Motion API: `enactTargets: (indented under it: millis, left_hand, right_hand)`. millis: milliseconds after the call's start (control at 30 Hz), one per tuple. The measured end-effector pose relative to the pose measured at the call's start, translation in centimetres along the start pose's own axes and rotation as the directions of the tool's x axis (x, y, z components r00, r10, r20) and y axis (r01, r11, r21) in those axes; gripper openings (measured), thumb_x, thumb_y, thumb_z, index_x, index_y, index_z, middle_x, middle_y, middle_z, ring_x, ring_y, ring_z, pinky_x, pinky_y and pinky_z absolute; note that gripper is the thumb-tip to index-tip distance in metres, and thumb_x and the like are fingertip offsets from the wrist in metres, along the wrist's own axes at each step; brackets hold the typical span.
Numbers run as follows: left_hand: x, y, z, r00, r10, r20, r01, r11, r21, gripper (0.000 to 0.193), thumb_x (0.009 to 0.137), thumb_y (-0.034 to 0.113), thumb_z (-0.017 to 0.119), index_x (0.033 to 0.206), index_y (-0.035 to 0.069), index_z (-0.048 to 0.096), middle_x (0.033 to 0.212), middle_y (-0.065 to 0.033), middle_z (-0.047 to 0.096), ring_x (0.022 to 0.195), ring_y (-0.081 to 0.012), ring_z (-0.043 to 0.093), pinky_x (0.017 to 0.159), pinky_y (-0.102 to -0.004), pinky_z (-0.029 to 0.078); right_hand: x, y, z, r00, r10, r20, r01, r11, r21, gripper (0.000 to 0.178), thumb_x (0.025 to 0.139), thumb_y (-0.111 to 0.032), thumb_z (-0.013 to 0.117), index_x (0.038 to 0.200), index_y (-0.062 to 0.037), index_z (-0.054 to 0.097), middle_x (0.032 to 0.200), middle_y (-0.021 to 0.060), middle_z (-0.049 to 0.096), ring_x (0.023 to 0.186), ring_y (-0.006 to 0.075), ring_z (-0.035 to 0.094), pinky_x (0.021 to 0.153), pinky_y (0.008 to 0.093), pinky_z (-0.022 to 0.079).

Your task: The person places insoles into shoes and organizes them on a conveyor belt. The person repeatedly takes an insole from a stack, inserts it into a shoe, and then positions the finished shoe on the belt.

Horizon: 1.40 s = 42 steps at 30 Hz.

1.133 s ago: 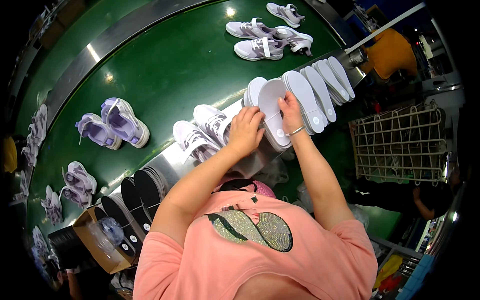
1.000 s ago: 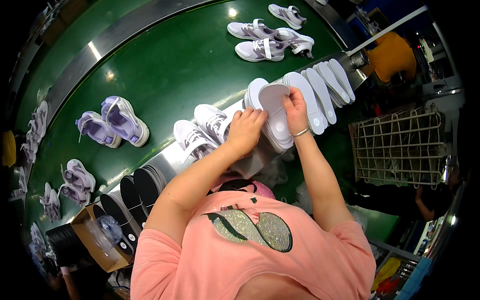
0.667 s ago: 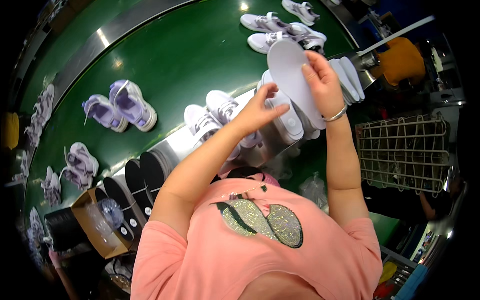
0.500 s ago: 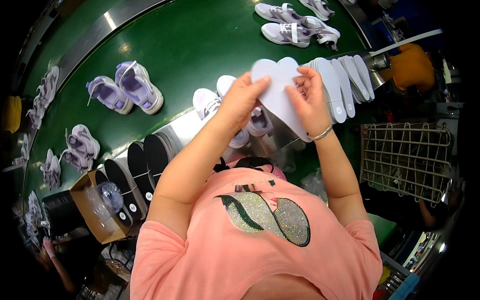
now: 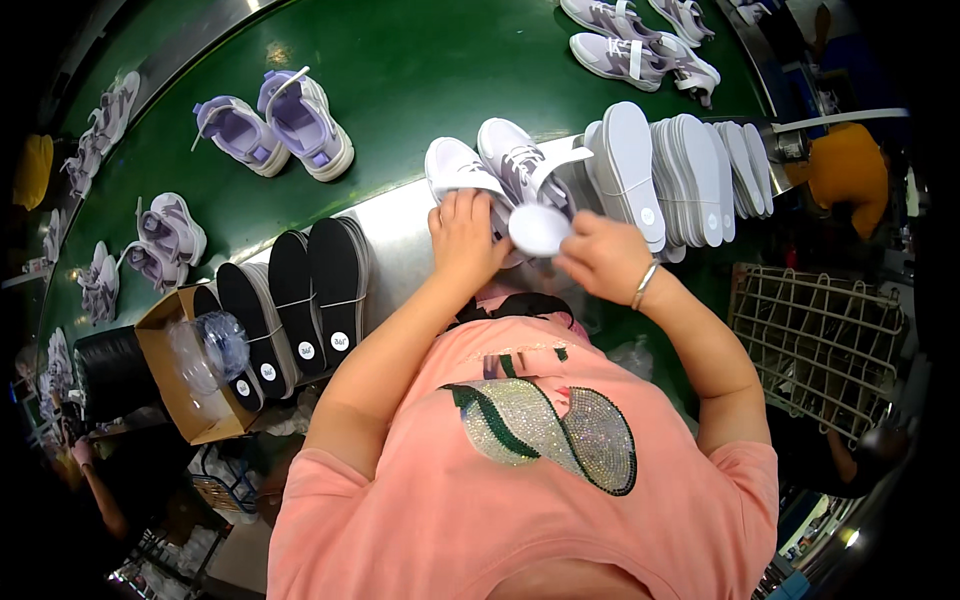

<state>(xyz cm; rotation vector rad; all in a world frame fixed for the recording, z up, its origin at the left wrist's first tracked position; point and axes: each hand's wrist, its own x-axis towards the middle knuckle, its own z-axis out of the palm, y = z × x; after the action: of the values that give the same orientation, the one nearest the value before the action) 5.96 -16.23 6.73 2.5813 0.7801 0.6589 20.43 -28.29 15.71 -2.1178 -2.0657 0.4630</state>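
Observation:
A pair of white and lilac sneakers stands before me, the left sneaker [image 5: 452,160] beside the right sneaker [image 5: 512,150]. My left hand [image 5: 465,240] grips the left sneaker around its opening, fingers curled over the strap. In my right hand [image 5: 608,258], closed at one end of it, is a pale insole [image 5: 540,230], slightly blurred and held over the sneakers' openings. Whether a second insole lies under it, I cannot tell.
Stacks of pale insoles [image 5: 628,175] stand right of the sneakers, and black insoles [image 5: 338,285] at left by a cardboard box [image 5: 205,428] with clear plastic. Other sneakers [image 5: 310,125] sit on the green table [image 5: 420,80]. A wire rack [image 5: 815,340] is at right.
The two pale insoles held up between both hands have come apart from that hold. My left hand has lowered onto the left sneaker; the right has moved down with an insole.

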Motion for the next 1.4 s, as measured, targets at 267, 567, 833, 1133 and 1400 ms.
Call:
enactTargets:
  millis: [267,567,833,1133,1400]
  left_hand:
    - [2.6,-2.1,2.7,0.991,0.002,0.137,0.028,0.976,-0.215,0.024,0.077,0.02,0.054,0.094,0.002,0.052,0.083,-0.0154,0.056,0.079,-0.0324,0.053,0.068,-0.0398,0.044]
    - [5.2,-3.8,1.9,0.893,-0.369,0.258,0.433,0.862,-0.264,0.024,0.081,0.028,0.05,0.088,0.007,0.061,0.077,-0.0165,0.06,0.073,-0.0351,0.057,0.064,-0.04,0.045]
    - [4.6,-4.2,3.8,0.907,-0.353,0.227,0.42,0.79,-0.448,0.026,0.082,0.03,0.048,0.089,0.01,0.062,0.076,-0.017,0.061,0.072,-0.0351,0.057,0.065,-0.0417,0.045]
    - [4.6,-3.8,4.9,0.889,-0.406,0.213,0.456,0.831,-0.317,0.023,0.081,0.027,0.048,0.089,0.009,0.059,0.074,-0.0181,0.06,0.069,-0.037,0.057,0.062,-0.0441,0.046]
    - [4.8,-2.9,4.5,0.863,-0.437,0.252,0.502,0.797,-0.337,0.018,0.079,0.017,0.048,0.089,0.007,0.058,0.076,-0.0175,0.059,0.071,-0.0354,0.057,0.064,-0.0388,0.045]
  right_hand:
    - [2.2,-1.4,-0.9,0.923,-0.092,0.373,0.223,0.919,-0.326,0.006,0.069,-0.014,0.057,0.069,-0.0082,0.059,0.076,0.0053,0.053,0.065,0.023,0.056,0.056,0.0341,0.046]
    - [5.5,-4.6,1.4,0.927,0.07,0.369,0.092,0.91,-0.405,0.011,0.067,-0.011,0.056,0.073,-0.0053,0.064,0.08,0.0113,0.056,0.074,0.0244,0.059,0.06,0.0329,0.046]
    - [8.2,-0.2,8.7,0.974,0.166,0.157,-0.1,0.927,-0.36,0.013,0.07,-0.011,0.053,0.078,-0.0051,0.061,0.083,0.01,0.056,0.076,0.0255,0.057,0.063,0.0352,0.047]
    - [4.3,-0.8,2.7,0.938,0.234,0.256,-0.137,0.928,-0.346,0.035,0.071,-0.032,0.059,0.093,-0.0056,0.053,0.088,0.0117,0.056,0.083,0.0267,0.055,0.07,0.0392,0.043]
    - [5.3,0.4,4.5,0.962,0.033,0.271,0.063,0.94,-0.336,0.014,0.07,-0.015,0.054,0.079,-0.0055,0.061,0.083,0.0106,0.06,0.08,0.0248,0.058,0.064,0.0332,0.048]
